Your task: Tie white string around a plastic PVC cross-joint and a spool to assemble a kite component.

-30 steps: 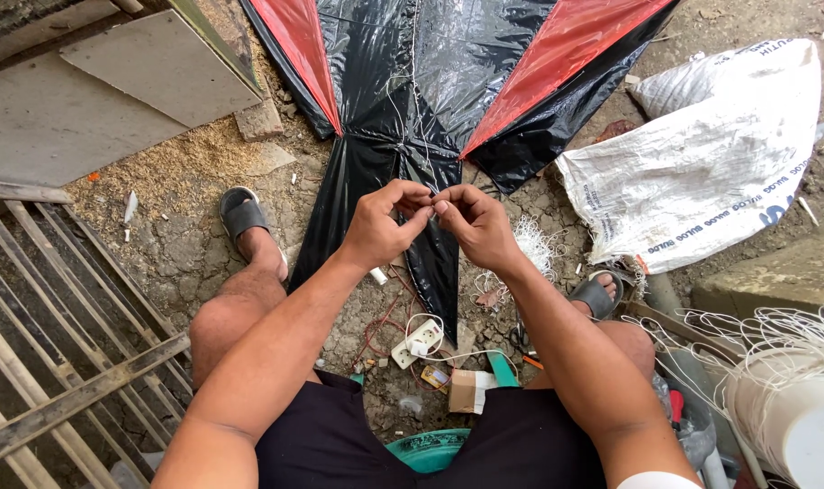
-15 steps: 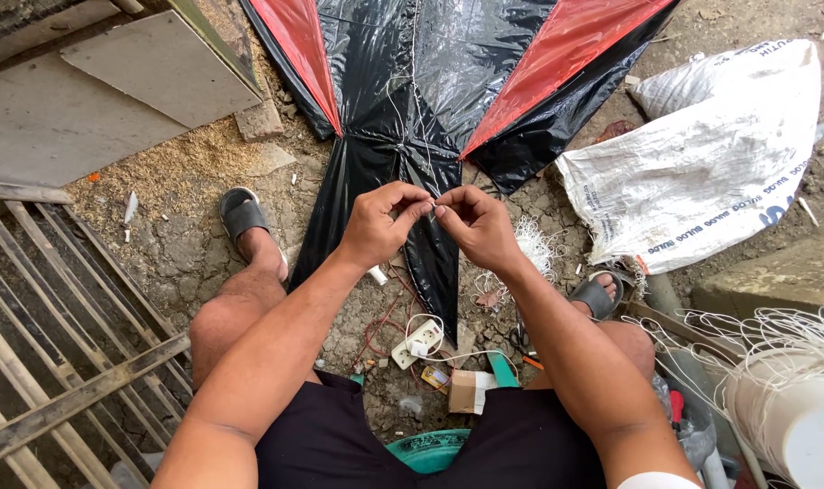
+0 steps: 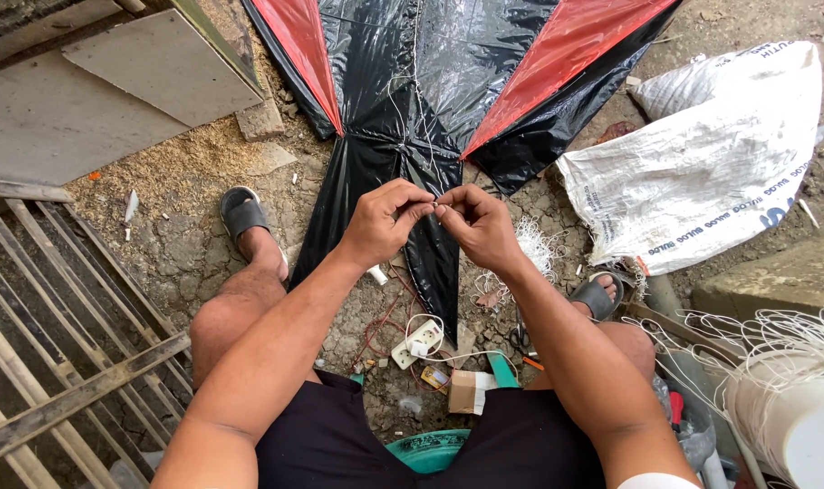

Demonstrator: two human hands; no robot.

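I sit low on the dirt with my knees apart. My 2 hands meet in front of me, above the kite. My left hand point(image 3: 382, 220) and my right hand point(image 3: 478, 224) are both pinched tight on a thin white string point(image 3: 436, 205). The fingertips almost touch each other, and the string sits right between them. It is so thin that I can hardly see it there.

The big black and red kite point(image 3: 430, 100) lies flat on the ground, just past my hands. Its long middle line runs straight away from me, and its pointed tail comes back toward me, under my hands. More white string runs along that middle line. Both hands are about the same way from it, 1 on each side.

On my right is a fat white spool point(image 3: 792, 417) with loose string spilling off. A white sack point(image 3: 702, 172) lies farther out on that side. A white plug strip point(image 3: 416, 342) sits on the ground between my legs.
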